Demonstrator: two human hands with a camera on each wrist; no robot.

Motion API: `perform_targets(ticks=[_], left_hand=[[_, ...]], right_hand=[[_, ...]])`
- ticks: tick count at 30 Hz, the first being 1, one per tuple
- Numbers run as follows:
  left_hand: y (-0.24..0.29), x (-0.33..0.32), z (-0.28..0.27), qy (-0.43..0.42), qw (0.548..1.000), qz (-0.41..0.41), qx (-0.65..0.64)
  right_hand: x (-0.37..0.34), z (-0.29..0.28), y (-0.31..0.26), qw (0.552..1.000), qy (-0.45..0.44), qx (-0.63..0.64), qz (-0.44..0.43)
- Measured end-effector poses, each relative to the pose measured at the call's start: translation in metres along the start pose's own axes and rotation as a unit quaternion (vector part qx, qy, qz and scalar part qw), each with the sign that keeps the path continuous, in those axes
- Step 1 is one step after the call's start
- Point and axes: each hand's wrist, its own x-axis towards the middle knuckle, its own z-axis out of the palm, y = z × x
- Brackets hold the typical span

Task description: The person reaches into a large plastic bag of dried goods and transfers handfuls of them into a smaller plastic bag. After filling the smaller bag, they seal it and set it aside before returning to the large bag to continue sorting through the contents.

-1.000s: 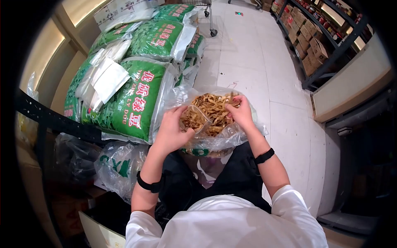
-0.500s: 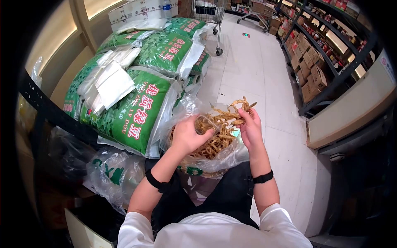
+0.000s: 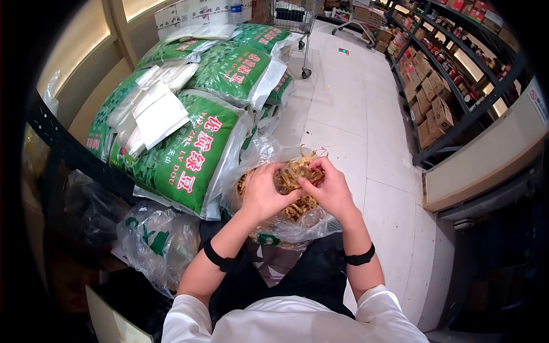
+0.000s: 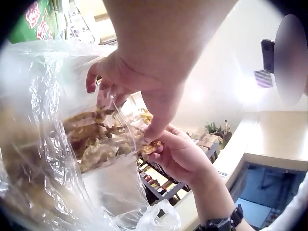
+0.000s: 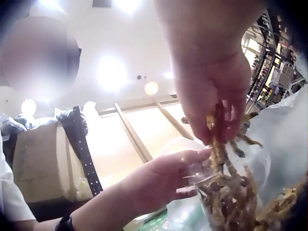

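Note:
A large clear plastic bag [image 3: 263, 150], filled with dried brown strips [image 3: 298, 212], stands between the person's knees. Over it, the left hand [image 3: 265, 193] holds a small clear plastic bag [image 5: 204, 180] by its mouth, fingers and thumb spread around the rim. Strips show inside the small bag in both wrist views. The right hand [image 3: 333, 193] pinches a bunch of dried brown strips [image 5: 219, 155] at that mouth, its thumb close to the left thumb. In the right wrist view, several strips stick out past the right fingers.
Green printed sacks [image 3: 166, 154] are stacked on the left, with white folded bags [image 3: 160, 117] on top. Below them lies a crumpled clear bag [image 3: 160, 240]. A shopping cart [image 3: 294, 23] stands ahead on the tiled floor [image 3: 343, 108]. Shelves with cartons [image 3: 432, 108] line the right.
The right hand lifted a bunch of strips out of the large bag, then moved left with it to the small bag's mouth. The left hand keeps its hold on the small bag.

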Motion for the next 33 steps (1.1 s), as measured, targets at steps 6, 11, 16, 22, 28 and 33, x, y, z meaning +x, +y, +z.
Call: perform_targets(ticks=[6,11,16,22,28,33], left_hand=[[-0.008,-0.003,-0.002,-0.026,0.998,0.035,-0.051],[-0.017,-0.007,-0.002,-0.068,0.986,0.1,-0.113],[-0.008,-0.006,-0.01,-0.147,0.971,0.081,-0.171],[-0.019,-0.007,-0.009,-0.119,0.969,0.085,-0.198],[-0.02,-0.008,-0.012,-0.077,0.97,0.089,-0.211],[-0.022,-0.009,-0.014,-0.053,0.973,0.097,-0.204]], right_hand=[[0.003,-0.005,0.001,0.986,-0.125,-0.074,-0.082],[0.0,-0.018,-0.011,0.953,-0.249,-0.117,-0.125],[0.002,-0.015,-0.003,0.937,-0.312,-0.108,-0.118],[0.0,-0.018,-0.003,0.954,-0.249,-0.107,-0.126],[-0.003,-0.023,-0.025,0.975,-0.214,-0.053,-0.026],[-0.001,-0.019,-0.011,0.984,-0.154,0.018,-0.087]])
